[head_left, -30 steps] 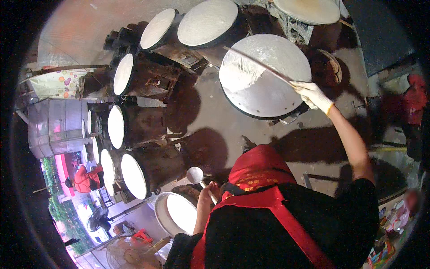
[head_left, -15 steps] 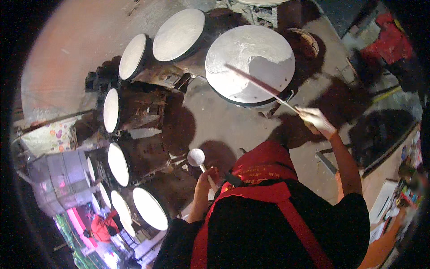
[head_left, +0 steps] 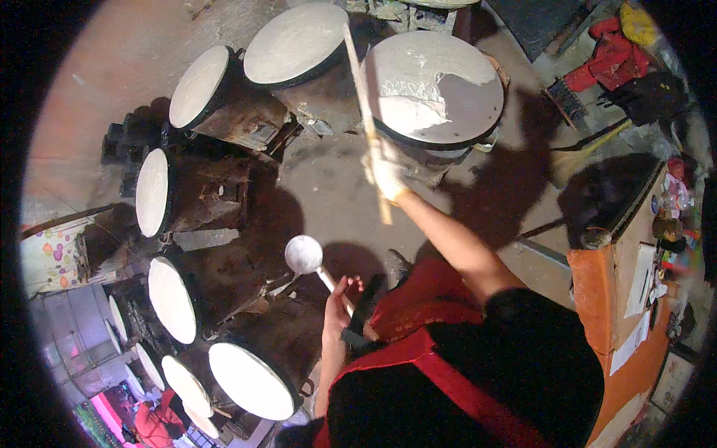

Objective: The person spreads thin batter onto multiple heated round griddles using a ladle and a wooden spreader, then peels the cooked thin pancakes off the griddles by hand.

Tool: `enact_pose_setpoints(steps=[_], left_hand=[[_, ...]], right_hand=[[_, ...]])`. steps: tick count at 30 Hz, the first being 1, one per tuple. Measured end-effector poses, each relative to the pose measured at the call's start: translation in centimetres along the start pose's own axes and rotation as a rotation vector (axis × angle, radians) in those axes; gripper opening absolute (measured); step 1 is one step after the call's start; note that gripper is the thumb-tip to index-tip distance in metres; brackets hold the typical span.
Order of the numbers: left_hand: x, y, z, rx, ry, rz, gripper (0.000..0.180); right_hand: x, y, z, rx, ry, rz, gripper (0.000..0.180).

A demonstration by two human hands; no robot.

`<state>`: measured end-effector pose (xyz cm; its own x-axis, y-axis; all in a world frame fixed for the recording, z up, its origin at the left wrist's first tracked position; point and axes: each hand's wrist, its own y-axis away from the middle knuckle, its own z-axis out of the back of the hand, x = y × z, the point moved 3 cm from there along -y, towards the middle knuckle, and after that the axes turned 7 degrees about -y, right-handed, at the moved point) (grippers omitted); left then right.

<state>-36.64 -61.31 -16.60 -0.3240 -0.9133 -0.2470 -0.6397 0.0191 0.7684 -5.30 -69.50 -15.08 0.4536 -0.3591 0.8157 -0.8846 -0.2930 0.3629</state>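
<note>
Gray-brown floor [head_left: 336, 179] spreads beneath a large round griddle [head_left: 478, 103], partly coated with white paste [head_left: 407, 112]. Slanting past its left rim is a long flat stick [head_left: 358, 86], clenched in the gloved right hand [head_left: 386, 172]. Further left, a round-bowled ladle [head_left: 303, 255] has its handle grasped by the bare left hand [head_left: 340, 302], fingers curled.

I count two hands, my left hand [head_left: 340, 302] and my right hand [head_left: 384, 169]; one glove [head_left: 391, 182] (white, on the right); one ladle [head_left: 303, 254]; one stick [head_left: 358, 82]; and one red apron [head_left: 467, 390]. Seven large griddles [head_left: 474, 97] stand about me, one cut off at the top edge, plus at least four smaller griddles [head_left: 187, 385], overlapping too much for a firm tally. Other people: two, one at lower left [head_left: 153, 425], one at upper right [head_left: 616, 56]. White paper sheets [head_left: 641, 280]: two.
</note>
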Motion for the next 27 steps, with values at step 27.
enact_pose_setpoints(steps=[27], left_hand=[[-14.9, 13.4, 4.6, -0.534, -0.44, -0.824, 0.025]], right_hand=[[3.8, 8.1, 13.5, -0.265, -0.149, -0.043, 0.034]])
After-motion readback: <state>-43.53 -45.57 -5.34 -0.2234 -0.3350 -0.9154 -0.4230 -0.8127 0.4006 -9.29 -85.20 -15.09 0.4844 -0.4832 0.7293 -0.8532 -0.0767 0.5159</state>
